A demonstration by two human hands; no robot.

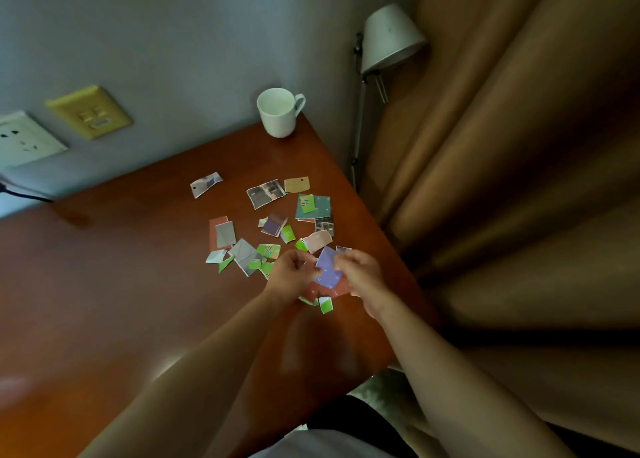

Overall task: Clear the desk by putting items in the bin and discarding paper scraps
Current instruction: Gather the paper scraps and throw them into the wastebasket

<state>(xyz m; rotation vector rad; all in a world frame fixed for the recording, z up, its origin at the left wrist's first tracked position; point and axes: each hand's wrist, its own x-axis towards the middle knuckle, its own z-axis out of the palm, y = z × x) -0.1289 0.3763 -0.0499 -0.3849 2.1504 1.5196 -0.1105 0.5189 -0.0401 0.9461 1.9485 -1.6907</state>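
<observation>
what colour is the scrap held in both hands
The scrap is purple with small pale marks; the head view shows it.

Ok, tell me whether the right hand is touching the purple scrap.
Touching. The head view shows the right hand pinching the purple scrap at its right edge, with no gap between them.

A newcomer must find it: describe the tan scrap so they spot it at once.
Start at the white mug at the desk's far corner and come toward the person. The tan scrap lies in the first row of scraps, right of a grey photo piece and behind a teal piece. It alone is plain tan, with a small hole.
</observation>
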